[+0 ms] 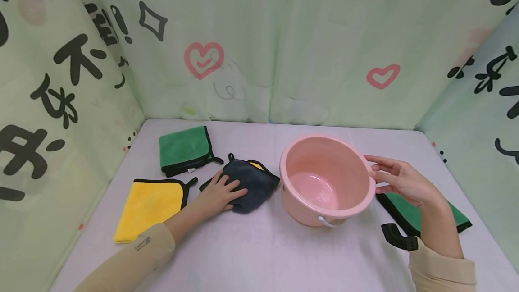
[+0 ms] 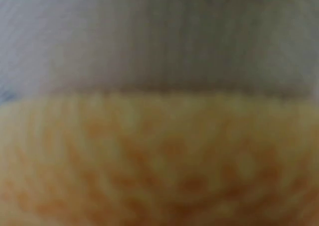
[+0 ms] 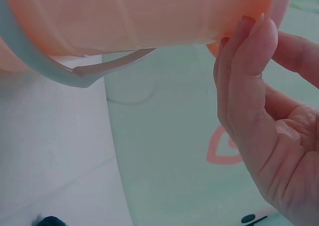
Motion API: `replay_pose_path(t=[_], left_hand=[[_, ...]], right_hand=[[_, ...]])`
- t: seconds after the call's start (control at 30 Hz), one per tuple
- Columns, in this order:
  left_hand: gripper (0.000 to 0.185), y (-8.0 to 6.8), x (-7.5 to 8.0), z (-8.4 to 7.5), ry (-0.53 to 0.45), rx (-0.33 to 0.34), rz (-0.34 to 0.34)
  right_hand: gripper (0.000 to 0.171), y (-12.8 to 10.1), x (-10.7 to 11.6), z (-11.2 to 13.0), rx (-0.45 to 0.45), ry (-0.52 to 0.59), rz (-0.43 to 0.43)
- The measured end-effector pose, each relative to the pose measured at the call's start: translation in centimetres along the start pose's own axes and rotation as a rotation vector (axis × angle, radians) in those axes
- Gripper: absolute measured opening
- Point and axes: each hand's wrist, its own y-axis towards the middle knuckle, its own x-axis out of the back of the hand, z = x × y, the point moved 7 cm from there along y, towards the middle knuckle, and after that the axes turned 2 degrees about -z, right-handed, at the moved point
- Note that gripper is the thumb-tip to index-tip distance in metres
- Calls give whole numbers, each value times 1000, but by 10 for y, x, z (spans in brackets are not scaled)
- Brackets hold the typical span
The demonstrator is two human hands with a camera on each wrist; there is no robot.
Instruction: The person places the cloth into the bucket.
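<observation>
Resting flat on the dark grey cloth (image 1: 248, 184), the left hand (image 1: 219, 193) had its fingers stretched out and relaxed, pressing the cloth on the table (image 1: 259, 256) near the middle of the head view. A small yellow corner showed at the upper edge of this cloth. The right hand (image 1: 401, 180), in the right part of the frame, touched the rim of the pink bucket (image 1: 324, 179) with nearly straight fingers; it did not clench around the rim. In the right wrist view the fingers (image 3: 249, 76) lay against the bucket's outer wall, beside its pale handle (image 3: 75, 71). The bucket stood upright just right of the grey cloth. A yellow cloth (image 1: 150, 206) lay at the lower left, a green cloth (image 1: 184, 148) above it, and another green cloth (image 1: 409, 213) partly under the right wrist. The left wrist view was only a blur
</observation>
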Motion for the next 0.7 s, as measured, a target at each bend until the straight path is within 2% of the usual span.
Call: replay_pose_path(t=[0.17, 0.4, 0.7], left_hand=[[52, 2, 0, -1, 43, -17, -7], [50, 1, 3, -2, 65, -31, -56], [48, 3, 15, 1, 74, 19, -100]], right_hand=[[45, 0, 0, -1, 7, 14, 6], [44, 0, 0, -1, 14, 30, 13], [45, -1, 0, -1, 10, 17, 17]])
